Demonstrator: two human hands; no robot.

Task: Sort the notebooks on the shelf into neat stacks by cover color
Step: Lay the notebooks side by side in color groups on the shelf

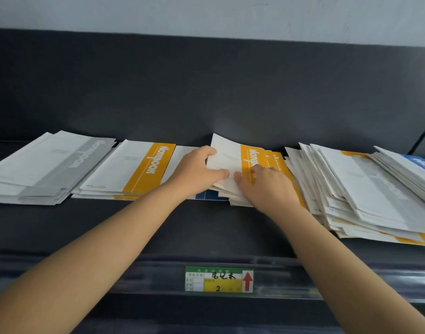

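A dark shelf (206, 227) carries a price label (219, 279) on its front edge. Behind it, both hands meet over a middle pile: the left hand (197, 171) pinches the tilted top orange notebook (233, 160), and the right hand (267, 186) lies spread flat on it. A neat orange stack (132, 169) and grey stack (50, 165) lie left; a messy heap (356, 189) lies right.

**Dark shelf carrying notebook piles**

The dark shelf (206, 227) bears four groups of notebooks. Far left of the hands (199, 169) lies a grey-banded stack (50, 165); just left, an orange-banded stack (129, 169). Under the hands sits a loose orange pile (233, 162) atop a blue cover (210, 195). To their right sprawls a mixed, fanned heap (365, 189).
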